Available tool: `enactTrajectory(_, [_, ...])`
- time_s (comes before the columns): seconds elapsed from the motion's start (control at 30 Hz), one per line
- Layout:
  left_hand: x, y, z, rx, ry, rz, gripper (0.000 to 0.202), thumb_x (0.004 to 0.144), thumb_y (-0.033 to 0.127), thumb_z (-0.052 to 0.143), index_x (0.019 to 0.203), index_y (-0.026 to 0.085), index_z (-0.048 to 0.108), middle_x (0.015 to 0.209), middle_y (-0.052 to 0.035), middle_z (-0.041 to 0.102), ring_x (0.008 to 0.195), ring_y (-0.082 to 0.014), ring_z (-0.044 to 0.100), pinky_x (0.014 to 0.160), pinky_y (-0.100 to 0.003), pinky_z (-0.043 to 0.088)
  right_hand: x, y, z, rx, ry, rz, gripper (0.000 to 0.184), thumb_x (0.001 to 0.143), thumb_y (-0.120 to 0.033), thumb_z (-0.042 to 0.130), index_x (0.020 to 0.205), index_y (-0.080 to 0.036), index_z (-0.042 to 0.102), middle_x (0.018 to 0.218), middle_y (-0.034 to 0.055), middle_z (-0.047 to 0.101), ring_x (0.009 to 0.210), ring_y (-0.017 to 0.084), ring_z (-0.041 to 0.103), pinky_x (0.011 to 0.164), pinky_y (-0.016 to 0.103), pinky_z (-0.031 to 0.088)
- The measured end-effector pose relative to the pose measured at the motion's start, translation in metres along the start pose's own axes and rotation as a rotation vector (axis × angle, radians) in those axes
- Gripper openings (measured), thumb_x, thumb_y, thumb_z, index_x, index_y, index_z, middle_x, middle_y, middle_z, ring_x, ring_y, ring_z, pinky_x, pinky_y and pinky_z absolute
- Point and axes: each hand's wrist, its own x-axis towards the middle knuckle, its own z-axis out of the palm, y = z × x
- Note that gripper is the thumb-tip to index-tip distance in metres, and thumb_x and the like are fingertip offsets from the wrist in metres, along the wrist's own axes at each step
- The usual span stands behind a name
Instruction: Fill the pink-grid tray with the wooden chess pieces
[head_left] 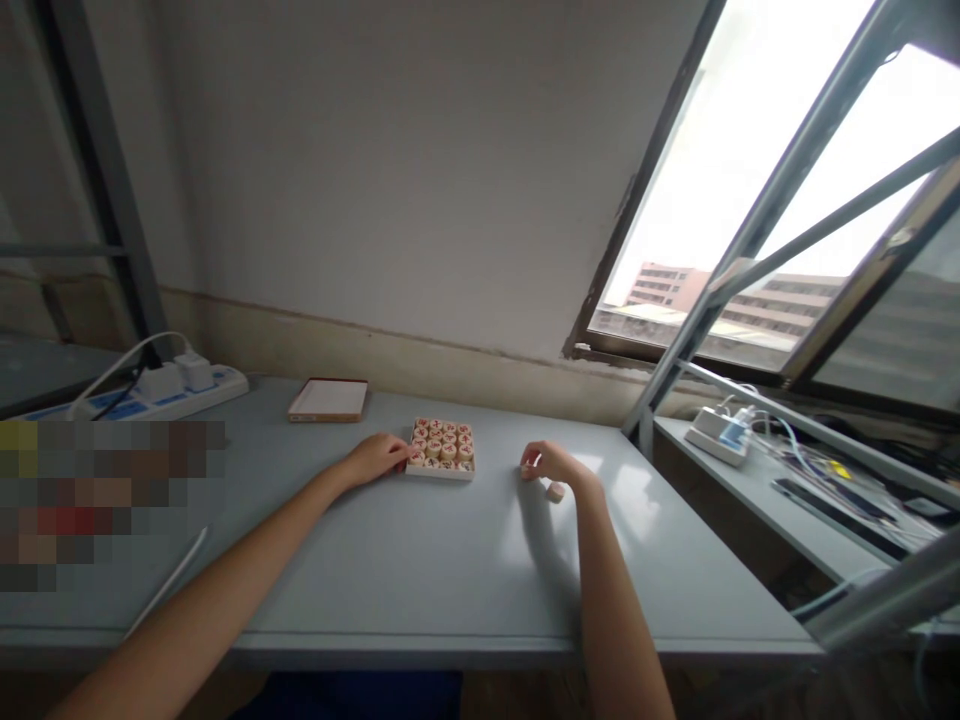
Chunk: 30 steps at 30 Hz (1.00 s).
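On the gray tabletop (405, 580), a box (441, 474) of round pieces (435, 451) sits mid-frame, the left hand (375, 459) touches its left edge, gripping or not I can't tell, and right of middle the right hand (552, 463) pinches one small disc (529, 469).

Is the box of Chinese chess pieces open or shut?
Open: the Chinese chess pieces show uncovered inside the white box, and what looks like its lid lies apart on the desk.

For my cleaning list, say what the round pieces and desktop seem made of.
Round pieces: probably wood, possibly plastic, smooth; pale cream bodies fit either. Desktop: likely laminate or painted board, slightly glossy; light patches mark its even grey surface.
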Motion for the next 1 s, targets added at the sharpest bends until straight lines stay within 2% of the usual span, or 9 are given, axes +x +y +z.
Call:
enactTrajectory(0.1, [0.001,-0.001,0.001,0.014,0.000,0.009,0.054,0.076,0.057,0.028,0.055,0.015,0.054,0.046,0.0010,0.048,0.046,-0.0107,0.042,0.048,-0.022,0.023,0.007,-0.023,0.010,0.075,0.030,-0.170,0.011,0.064,-0.021,0.065,0.074,-0.017,0.062,0.065,0.0012,0.061,0.060,0.012,0.055,0.057,0.022,0.042])
enactTrajectory(0.2, [0.001,0.000,0.001,0.021,-0.002,0.014,0.054,0.076,0.057,0.028,0.055,0.015,0.055,0.046,0.0011,0.047,0.046,-0.0109,0.042,0.049,-0.022,0.023,0.010,-0.054,0.030,0.109,0.148,-0.357,0.017,0.069,-0.029,0.062,0.081,-0.018,0.060,0.077,0.0023,0.061,0.069,0.013,0.055,0.065,0.024,0.042])
enactTrajectory(0.3, [0.001,0.001,0.000,0.010,-0.009,-0.006,0.056,0.076,0.058,0.027,0.054,0.015,0.055,0.045,0.0008,0.048,0.047,-0.0113,0.043,0.050,-0.022,0.024,0.008,-0.084,0.050,0.057,0.233,-0.472,0.020,0.070,-0.027,0.061,0.089,-0.021,0.058,0.088,0.0019,0.059,0.081,0.014,0.053,0.075,0.027,0.039])
enactTrajectory(0.4, [0.000,0.003,-0.001,0.004,-0.014,-0.033,0.057,0.076,0.058,0.025,0.056,0.015,0.056,0.047,0.0004,0.051,0.048,-0.0113,0.043,0.051,-0.022,0.025,0.003,-0.101,0.058,0.056,0.213,-0.552,0.031,0.069,-0.023,0.062,0.099,-0.025,0.055,0.103,0.0022,0.054,0.096,0.016,0.048,0.081,0.029,0.036])
enactTrajectory(0.5, [-0.001,0.004,-0.002,0.022,-0.013,-0.020,0.056,0.077,0.057,0.025,0.056,0.015,0.056,0.047,0.0004,0.051,0.048,-0.0110,0.042,0.050,-0.022,0.024,0.002,-0.100,0.050,0.093,0.231,-0.557,0.033,0.071,-0.025,0.061,0.103,-0.025,0.053,0.103,0.0029,0.052,0.097,0.016,0.046,0.081,0.029,0.036])
enactTrajectory(0.6, [-0.001,0.004,-0.002,0.049,-0.010,-0.006,0.055,0.077,0.056,0.026,0.055,0.015,0.055,0.046,0.0002,0.049,0.046,-0.0110,0.041,0.049,-0.022,0.023,0.003,-0.088,0.039,0.044,0.224,-0.490,0.015,0.075,-0.031,0.056,0.087,-0.022,0.058,0.084,0.0016,0.055,0.081,0.015,0.049,0.072,0.027,0.037])
enactTrajectory(0.67, [-0.001,0.004,-0.002,0.055,-0.007,0.001,0.056,0.077,0.057,0.026,0.055,0.015,0.055,0.048,-0.0004,0.051,0.047,-0.0112,0.042,0.050,-0.022,0.023,0.003,-0.084,0.037,-0.016,0.196,-0.475,0.015,0.078,-0.034,0.053,0.078,-0.021,0.059,0.078,0.0017,0.055,0.076,0.015,0.048,0.068,0.026,0.036])
enactTrajectory(0.9, [0.002,0.000,0.001,0.054,-0.014,0.007,0.055,0.077,0.057,0.027,0.056,0.015,0.057,0.055,-0.0022,0.058,0.051,-0.0121,0.047,0.053,-0.021,0.026,-0.002,-0.105,0.061,-0.117,0.117,-0.575,0.013,0.076,-0.035,0.056,0.082,-0.024,0.061,0.088,0.0033,0.053,0.089,0.017,0.046,0.075,0.029,0.034])
enactTrajectory(1.0, [0.002,-0.001,0.002,0.056,-0.001,0.021,0.054,0.079,0.054,0.025,0.057,0.015,0.057,0.058,-0.0032,0.060,0.054,-0.0128,0.049,0.054,-0.022,0.027,-0.002,-0.108,0.056,-0.148,0.121,-0.559,0.013,0.076,-0.035,0.056,0.081,-0.024,0.060,0.088,0.0025,0.053,0.087,0.017,0.047,0.073,0.028,0.034])
